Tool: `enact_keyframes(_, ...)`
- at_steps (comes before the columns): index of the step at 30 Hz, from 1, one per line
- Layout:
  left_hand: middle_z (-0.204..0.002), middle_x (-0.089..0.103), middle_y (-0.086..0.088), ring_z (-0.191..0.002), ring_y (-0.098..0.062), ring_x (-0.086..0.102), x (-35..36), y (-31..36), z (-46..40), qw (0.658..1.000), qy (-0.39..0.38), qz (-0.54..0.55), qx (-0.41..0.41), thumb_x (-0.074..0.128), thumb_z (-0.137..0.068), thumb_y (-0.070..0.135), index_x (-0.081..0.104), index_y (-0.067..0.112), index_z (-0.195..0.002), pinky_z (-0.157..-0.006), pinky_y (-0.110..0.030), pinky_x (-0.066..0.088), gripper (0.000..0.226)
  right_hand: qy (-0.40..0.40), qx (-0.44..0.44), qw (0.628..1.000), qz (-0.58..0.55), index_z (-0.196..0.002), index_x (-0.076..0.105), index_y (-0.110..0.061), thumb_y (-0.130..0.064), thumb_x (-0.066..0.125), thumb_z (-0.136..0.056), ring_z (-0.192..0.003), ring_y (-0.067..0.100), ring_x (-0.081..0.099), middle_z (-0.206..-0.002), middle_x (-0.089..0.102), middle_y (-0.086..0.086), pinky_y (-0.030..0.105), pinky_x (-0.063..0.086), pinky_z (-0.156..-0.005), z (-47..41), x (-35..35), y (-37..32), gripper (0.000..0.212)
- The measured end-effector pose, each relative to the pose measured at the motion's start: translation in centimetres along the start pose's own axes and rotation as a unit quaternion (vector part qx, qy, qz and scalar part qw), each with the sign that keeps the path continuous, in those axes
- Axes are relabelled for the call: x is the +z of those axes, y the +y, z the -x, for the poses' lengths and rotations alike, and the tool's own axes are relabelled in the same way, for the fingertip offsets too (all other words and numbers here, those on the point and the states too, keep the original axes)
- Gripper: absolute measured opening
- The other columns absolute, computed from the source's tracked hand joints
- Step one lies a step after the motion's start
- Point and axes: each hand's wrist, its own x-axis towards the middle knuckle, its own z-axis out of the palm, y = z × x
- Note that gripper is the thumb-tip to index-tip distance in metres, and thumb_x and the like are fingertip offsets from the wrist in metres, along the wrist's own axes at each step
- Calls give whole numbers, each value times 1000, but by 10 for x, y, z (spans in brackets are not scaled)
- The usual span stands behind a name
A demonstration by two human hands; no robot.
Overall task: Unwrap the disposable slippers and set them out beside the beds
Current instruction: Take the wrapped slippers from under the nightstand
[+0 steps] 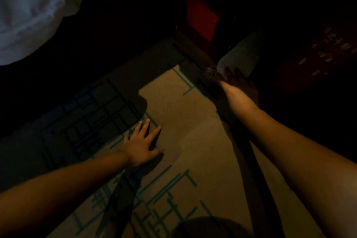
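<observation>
In a dim room, a person crouches over a tan carpet with teal line pattern (173, 102), the left hand (142, 144) spread flat with straight fingers pressing the floor, holding nothing. The right hand (236, 81) reaches forward into shadow and meets the near end of a pale, textured white disposable slipper (239, 54), which lies at an angle at the carpet's far edge, beside a dark piece of furniture with a red panel (201, 17). The right hand's fingers overlap the slipper's near end, but the darkness and blur make it impossible to tell whether they grip it or merely touch it. Something small and crinkled, possibly wrapping, shows just left of that hand, too dim to identify. White bedding (32, 9) hangs in the upper left corner, well apart from the slipper. The slipper looks thin, light and floppy, likely to bend under its own length if lifted by one tip; a pinch across the sole's edge or the upper band would probably carry it best, with little force needed and little risk of damage.
</observation>
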Motion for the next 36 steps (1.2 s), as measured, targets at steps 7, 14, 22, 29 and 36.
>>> enact_keyframes(7,-157,-19,2,-145,-21,-16,19,21,14,997,55,29,-43,43,-78,60,-2,41,-143,-112,-62,9,81,165,-127,978,-5,-137,45,-16,-4,69,-73,-127,36,49,-141,49,13,44,47,-91,57,15,-42,70)
enact_keyframes(14,-156,-21,2,-142,-19,-22,75,25,72,995,77,48,-46,41,-85,47,-10,36,-143,-115,-57,3,78,158,-199,962,-101,-133,50,-23,-23,76,-73,-133,26,40,-143,48,8,39,23,-105,127,49,-94,66)
enact_keyframes(22,-156,-19,5,-145,-19,-14,103,3,124,980,86,141,-111,44,-85,40,-2,34,-145,-115,-51,11,76,10,-359,933,-40,-131,52,-23,-24,73,-70,-132,22,38,-139,54,4,37,28,-109,171,96,-118,65)
enact_keyframes(29,-158,-6,6,-145,-15,-9,116,5,125,961,148,203,-117,46,-82,50,0,32,-145,-117,-50,3,80,-6,-443,896,-36,-136,45,-20,-31,51,-84,-139,26,28,-147,43,7,40,15,-113,174,107,-131,54)
enact_keyframes(36,-125,57,3,-116,-15,51,111,10,131,917,283,260,-108,57,-83,35,49,28,-127,-103,-37,36,45,10,-286,946,-151,-136,38,-29,-33,39,-86,-140,22,18,-150,35,5,48,13,-113,161,82,-151,51)
